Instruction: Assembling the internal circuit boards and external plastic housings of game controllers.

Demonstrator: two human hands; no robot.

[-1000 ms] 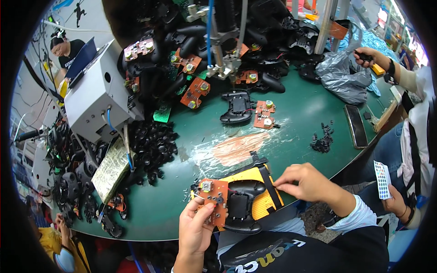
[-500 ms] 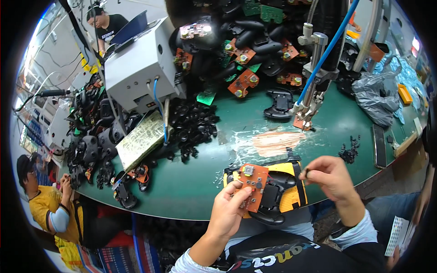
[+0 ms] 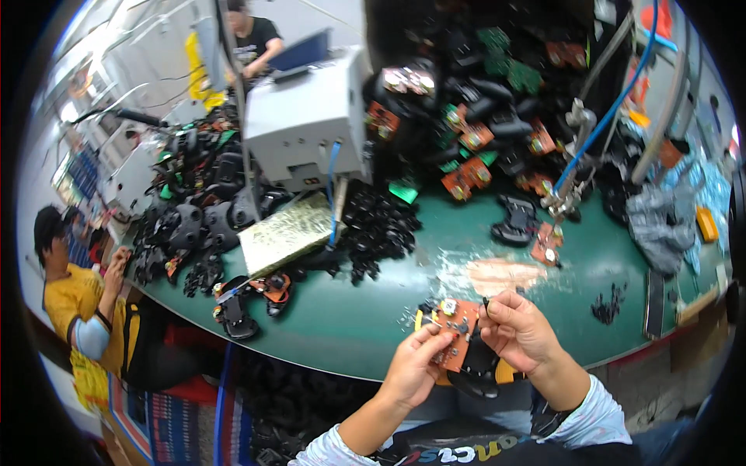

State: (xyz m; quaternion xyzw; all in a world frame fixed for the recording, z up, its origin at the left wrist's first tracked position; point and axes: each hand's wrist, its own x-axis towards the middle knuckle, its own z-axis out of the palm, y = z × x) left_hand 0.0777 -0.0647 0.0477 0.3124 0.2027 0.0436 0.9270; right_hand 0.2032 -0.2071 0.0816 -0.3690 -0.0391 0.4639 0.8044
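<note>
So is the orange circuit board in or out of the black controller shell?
Out: the left hand holds the orange circuit board up, partly hiding the black plastic controller shell.

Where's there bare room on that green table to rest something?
Bare tabletop shows between the black heap and the left hand, and between the right hand and the small black pieces. Farther back, controllers and circuit boards crowd it.

- green table (image 3: 342, 322), curved front edge
- heap of small black caps (image 3: 381, 225)
- black shell (image 3: 514, 220), orange circuit board (image 3: 547, 244) just beside
- loose black bits (image 3: 608, 306)
- grey bag (image 3: 660, 229)
</note>
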